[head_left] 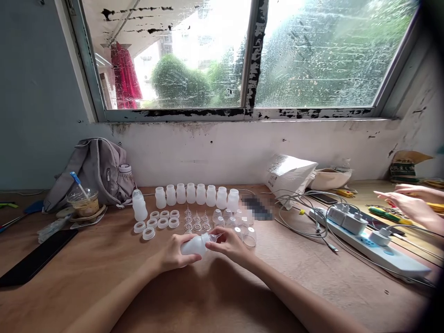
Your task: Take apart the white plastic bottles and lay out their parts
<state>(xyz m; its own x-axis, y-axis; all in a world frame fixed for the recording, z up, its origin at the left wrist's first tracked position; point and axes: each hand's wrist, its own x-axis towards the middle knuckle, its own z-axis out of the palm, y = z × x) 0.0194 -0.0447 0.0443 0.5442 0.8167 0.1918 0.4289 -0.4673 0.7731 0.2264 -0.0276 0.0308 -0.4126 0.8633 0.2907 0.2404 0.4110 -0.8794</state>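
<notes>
The frosted bottle (192, 246) is held just over or on the wooden surface (104, 249), tilted, with its long axis running mostly left to right and its neck towards the right hand (231, 245); whether its base touches the wood I cannot tell. The left hand (173, 252) is wrapped around the bottle's body, thumb on the near side and fingers on the far side. The right hand is nearer to the neck, its thumb and fingers closed in a pinch on the clear piece (215, 237) at the bottle's mouth, so both hands meet end to end along that axis

Relative to the frosted bottle, a curved row of open bottles (190, 193) stands upright beyond it, and a capped bottle (140, 207) stands beyond it to the left. White rings (148, 233) lie to its left, small clear teats (197, 226) just beyond it and clear domed caps (249, 236) to its right. Well to its right are a power strip (405, 261) and another person's hands (409, 203)
</notes>
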